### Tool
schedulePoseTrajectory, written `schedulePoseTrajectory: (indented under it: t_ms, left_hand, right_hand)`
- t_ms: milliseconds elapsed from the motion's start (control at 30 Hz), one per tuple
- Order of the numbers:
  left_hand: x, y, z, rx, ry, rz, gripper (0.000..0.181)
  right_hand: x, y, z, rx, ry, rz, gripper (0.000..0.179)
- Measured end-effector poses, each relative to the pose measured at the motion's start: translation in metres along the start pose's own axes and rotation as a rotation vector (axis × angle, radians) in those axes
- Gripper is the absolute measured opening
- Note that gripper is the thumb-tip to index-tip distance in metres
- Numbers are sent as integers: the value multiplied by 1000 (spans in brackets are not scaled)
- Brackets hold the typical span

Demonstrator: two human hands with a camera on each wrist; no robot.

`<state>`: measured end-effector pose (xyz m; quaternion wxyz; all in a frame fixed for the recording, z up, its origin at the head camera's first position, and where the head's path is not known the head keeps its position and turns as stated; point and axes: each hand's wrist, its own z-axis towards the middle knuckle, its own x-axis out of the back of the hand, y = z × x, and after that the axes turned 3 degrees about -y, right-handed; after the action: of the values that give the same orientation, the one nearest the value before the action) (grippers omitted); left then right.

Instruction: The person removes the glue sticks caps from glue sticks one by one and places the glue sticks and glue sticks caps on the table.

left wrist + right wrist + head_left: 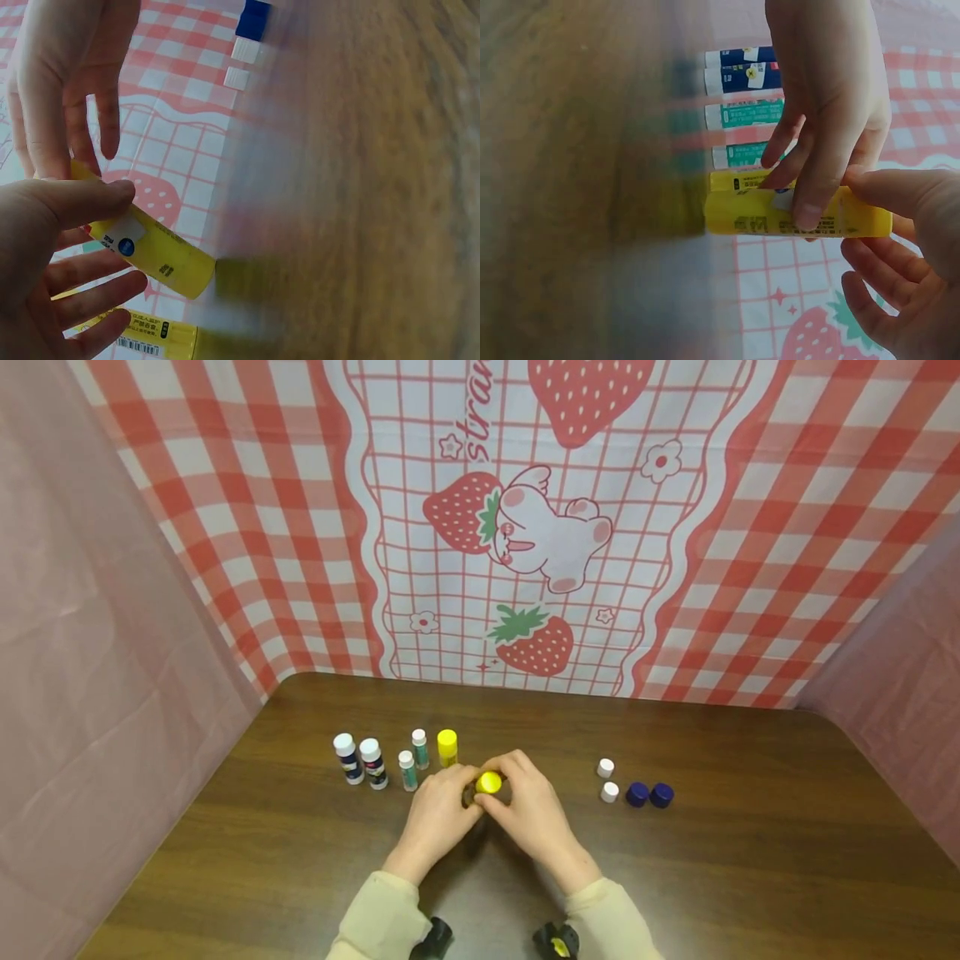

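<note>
Both hands meet at a yellow glue stick (489,783), which stands near upright over the table. My left hand (438,810) grips its labelled body between thumb and fingers, as the right wrist view shows. The thumb and fingers of my right hand (531,810) pinch its upper end. In the left wrist view the lower end of the glue stick (169,262) comes right down by the wood, slightly tilted. Just left of the hands stands a second yellow glue stick (447,743), partly hidden by the left hand in the head view.
Left of the hands stand two teal glue sticks (407,771) and two navy ones (372,764), all with white tops. To the right lie two small white caps (609,792) and two dark blue caps (637,793). A checked strawberry cloth (322,527) hangs behind the wooden table (750,860).
</note>
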<state>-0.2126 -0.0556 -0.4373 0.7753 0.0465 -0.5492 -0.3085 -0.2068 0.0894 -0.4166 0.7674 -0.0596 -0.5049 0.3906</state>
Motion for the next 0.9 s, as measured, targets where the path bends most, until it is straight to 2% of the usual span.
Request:
schedulePoseTrajectory:
  t_ms: [200, 433, 567, 700, 800, 900]
  left_hand:
    - [2, 1, 0, -2, -17, -1, 27]
    - [8, 1, 2, -43, -5, 51, 27]
    - [13, 2, 3, -71, -13, 58, 29]
    - [19, 7, 4, -75, -15, 24, 31]
    - [24, 12, 4, -89, 13, 1, 31]
    - [27, 18, 4, -123, 63, 15, 31]
  right_hand:
    - [1, 3, -1, 1, 19, 24, 24]
    - [9, 6, 1, 4, 1, 129, 24]
    - [17, 8, 1, 17, -35, 154, 23]
    - [29, 10, 0, -1, -91, 160, 24]
    - [38, 11, 0, -37, -112, 178, 25]
    - [45, 12, -1, -68, -126, 215, 27]
